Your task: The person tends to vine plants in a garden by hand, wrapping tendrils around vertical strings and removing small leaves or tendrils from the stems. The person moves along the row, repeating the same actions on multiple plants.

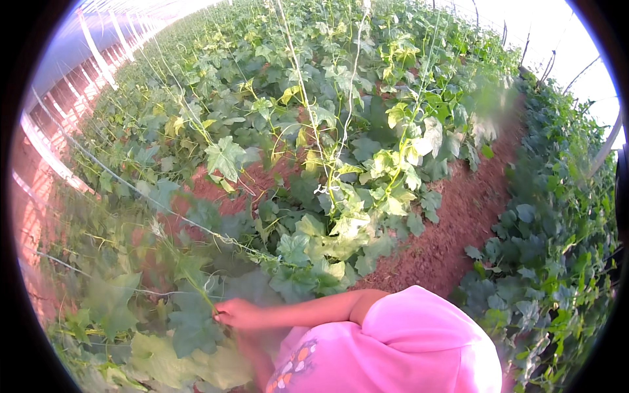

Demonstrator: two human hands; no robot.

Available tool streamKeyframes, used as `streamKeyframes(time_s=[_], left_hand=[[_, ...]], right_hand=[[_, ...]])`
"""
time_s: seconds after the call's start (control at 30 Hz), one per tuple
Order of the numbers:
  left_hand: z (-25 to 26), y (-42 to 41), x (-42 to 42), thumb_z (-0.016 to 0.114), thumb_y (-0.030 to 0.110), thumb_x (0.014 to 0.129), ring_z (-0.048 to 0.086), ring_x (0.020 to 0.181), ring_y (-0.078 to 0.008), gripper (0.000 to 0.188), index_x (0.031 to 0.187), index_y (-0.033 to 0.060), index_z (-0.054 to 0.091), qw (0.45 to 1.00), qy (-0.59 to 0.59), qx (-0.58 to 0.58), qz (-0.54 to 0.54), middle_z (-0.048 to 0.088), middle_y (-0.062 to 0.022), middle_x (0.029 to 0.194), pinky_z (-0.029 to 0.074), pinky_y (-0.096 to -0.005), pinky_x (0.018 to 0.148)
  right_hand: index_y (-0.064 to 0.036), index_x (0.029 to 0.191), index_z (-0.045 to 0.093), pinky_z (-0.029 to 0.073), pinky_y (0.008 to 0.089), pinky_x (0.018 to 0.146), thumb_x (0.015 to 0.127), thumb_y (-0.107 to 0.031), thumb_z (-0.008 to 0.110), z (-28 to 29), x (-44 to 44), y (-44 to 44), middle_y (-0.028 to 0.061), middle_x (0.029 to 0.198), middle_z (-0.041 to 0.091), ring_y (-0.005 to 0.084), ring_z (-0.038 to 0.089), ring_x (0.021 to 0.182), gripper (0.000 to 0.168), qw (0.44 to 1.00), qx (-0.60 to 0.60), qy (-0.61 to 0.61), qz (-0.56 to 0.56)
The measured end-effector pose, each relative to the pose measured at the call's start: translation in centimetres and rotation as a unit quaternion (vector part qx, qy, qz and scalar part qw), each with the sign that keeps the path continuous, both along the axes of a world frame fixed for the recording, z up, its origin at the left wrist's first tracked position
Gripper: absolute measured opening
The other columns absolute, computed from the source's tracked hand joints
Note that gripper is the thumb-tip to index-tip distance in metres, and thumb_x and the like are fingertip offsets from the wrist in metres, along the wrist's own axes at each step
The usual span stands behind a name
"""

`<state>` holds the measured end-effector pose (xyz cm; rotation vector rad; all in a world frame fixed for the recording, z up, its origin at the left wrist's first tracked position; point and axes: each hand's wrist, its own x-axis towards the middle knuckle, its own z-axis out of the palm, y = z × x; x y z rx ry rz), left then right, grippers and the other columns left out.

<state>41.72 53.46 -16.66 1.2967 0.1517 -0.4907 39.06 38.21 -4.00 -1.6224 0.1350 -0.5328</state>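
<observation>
My right hand (pixel 237 314) reaches in from the pink sleeve at the lower middle, its fingers closed on a green vine stem (pixel 199 290). The stem slants up and left from the fingertips towards a blurred growing tip. Part of my other forearm (pixel 254 351) shows below the right one; the left hand itself is hidden among or behind leaves. Close by the right hand are a thin string (pixel 157 293), a curly tendril and a broad dark green leaf (pixel 195 322).
Leafy vines on upright strings (pixel 300 88) fill the view ahead. A slanting string (pixel 167 209) crosses at the left. Bare reddish soil (pixel 442 231) runs between the rows, with a dense leafy row (pixel 555 275) at the right. Pale posts (pixel 54 152) stand at the left.
</observation>
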Motion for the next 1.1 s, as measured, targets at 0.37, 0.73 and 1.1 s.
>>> streamKeyframes(time_s=[0.37, 0.73, 1.1], left_hand=[[0.6, 1.5, -0.5, 0.030, -0.012, 0.075, 0.056, 0.070, -0.0090, 0.074, 0.143, 0.0157, 0.021, 0.983, -0.035, 0.135, -0.119, 0.057, -0.0095, 0.120, 0.045, -0.0210, 0.056], [13.3, 0.8, 4.3, 0.056, 0.024, 0.084, 0.060, 0.087, -0.0205, 0.037, 0.114, 0.0020, 0.054, 0.913, -0.327, 0.207, -0.129, 0.063, -0.0094, 0.099, 0.047, -0.0329, 0.074], [15.0, 0.8, 7.5, 0.055, 0.027, 0.088, 0.057, 0.079, -0.0114, 0.027, 0.104, 0.0059, 0.058, 0.950, -0.100, -0.026, -0.295, 0.062, -0.0031, 0.091, 0.042, -0.0213, 0.062]], right_hand=[[-0.001, 0.099, 0.056, 0.046, 0.0249, 0.067, 0.089, -0.017, 0.056, 2.2, 1.2, -2.5, 0.0020, 0.086, 0.060, 0.0091, 0.057, 0.077, 0.019, 0.995, 0.074, 0.029, 0.053], [-0.002, 0.101, 0.053, 0.045, 0.0239, 0.067, 0.091, -0.016, 0.052, 5.2, 2.4, -3.0, 0.0010, 0.086, 0.057, 0.0081, 0.052, 0.075, 0.017, 0.985, 0.057, 0.066, 0.151], [-0.001, 0.096, 0.054, 0.045, 0.0230, 0.062, 0.091, -0.009, 0.050, 5.3, 3.3, -2.9, 0.0009, 0.079, 0.059, 0.0061, 0.053, 0.070, 0.010, 0.962, 0.107, 0.042, 0.248]])
